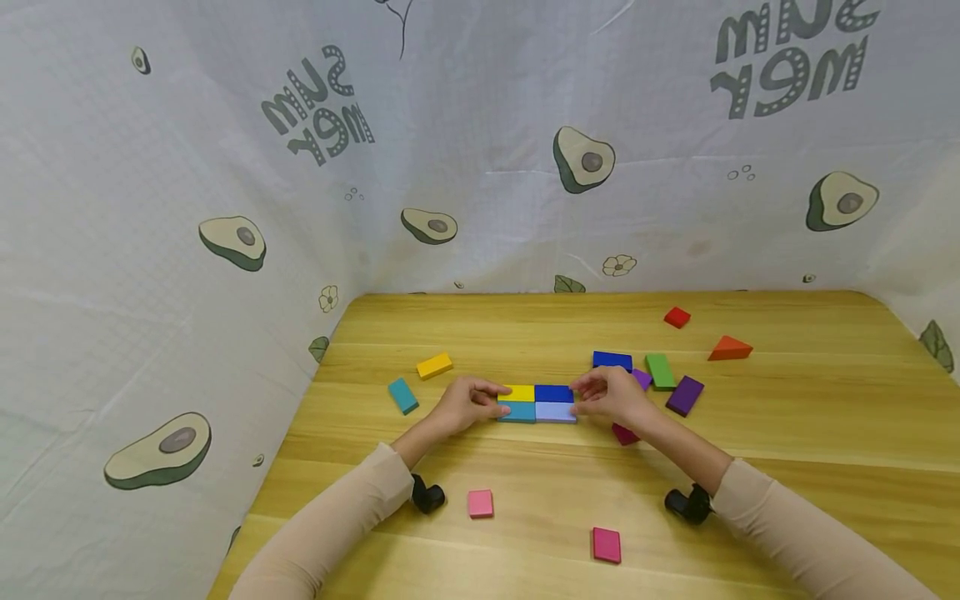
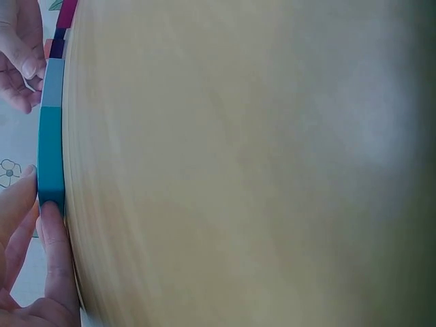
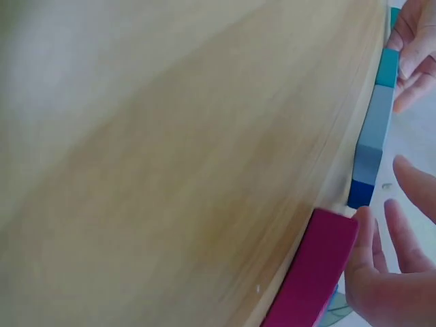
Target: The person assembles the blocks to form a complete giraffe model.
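Four-sided and flat, a rectangle of blocks lies mid-table: a yellow block (image 1: 517, 392) and a dark blue block (image 1: 553, 392) behind, a teal block (image 1: 517, 412) and a light blue block (image 1: 555, 412) in front. My left hand (image 1: 461, 407) touches the left end with extended fingers; in the left wrist view a fingertip (image 2: 49, 206) rests against the teal block's end. At the right end my right hand (image 1: 617, 395) has its fingers loosely spread, holding nothing. The right wrist view shows these fingers beside a magenta block (image 3: 312, 269), close to the dark blue block's end.
Behind my right hand lie a blue block (image 1: 612, 360), a green block (image 1: 661, 372) and a purple block (image 1: 685, 396). Farther off are an orange triangle (image 1: 730, 348) and a red block (image 1: 677, 317). A yellow-orange block (image 1: 434, 365) sits left; a pink block (image 1: 481, 503) lies in front.
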Motion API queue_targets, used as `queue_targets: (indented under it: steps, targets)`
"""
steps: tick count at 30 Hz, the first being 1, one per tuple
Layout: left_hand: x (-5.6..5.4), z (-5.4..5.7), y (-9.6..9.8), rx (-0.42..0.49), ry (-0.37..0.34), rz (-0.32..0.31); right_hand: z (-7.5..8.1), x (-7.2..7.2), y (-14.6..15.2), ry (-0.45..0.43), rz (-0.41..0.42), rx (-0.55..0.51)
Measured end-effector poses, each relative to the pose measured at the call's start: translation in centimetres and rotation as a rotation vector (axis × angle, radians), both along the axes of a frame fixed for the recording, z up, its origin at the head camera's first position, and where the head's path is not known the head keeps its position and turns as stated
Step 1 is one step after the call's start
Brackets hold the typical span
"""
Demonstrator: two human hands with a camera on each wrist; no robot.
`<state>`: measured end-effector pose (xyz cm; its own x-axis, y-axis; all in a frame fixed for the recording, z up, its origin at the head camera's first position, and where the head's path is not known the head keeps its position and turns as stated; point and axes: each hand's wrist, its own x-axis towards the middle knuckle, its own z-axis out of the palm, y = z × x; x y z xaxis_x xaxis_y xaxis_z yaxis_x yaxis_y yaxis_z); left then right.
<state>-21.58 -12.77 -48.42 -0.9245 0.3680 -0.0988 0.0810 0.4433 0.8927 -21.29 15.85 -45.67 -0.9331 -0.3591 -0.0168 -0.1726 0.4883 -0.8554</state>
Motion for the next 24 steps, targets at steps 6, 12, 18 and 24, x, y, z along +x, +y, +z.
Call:
queue_targets:
  steps: [6,12,18,24]
  targets:
    - [0.0,-0.1,-0.1,0.005,0.007,-0.002,-0.3,0.0,-0.4,-0.086,-0.028,-0.055]
    - [0.1,0.0,0.1,-0.005,-0.002,0.002,-0.6,0.1,-0.5,-0.110,-0.027,-0.083]
    - [0.0,0.1,0.0,-0.008,-0.010,-0.011,-0.6,-0.1,-0.5,-0.113,-0.031,-0.074]
    - [-0.3,1.0,-0.9,-0.039,-0.036,-0.056,-0.9,-0.3,-0.4,-0.114,-0.036,-0.067]
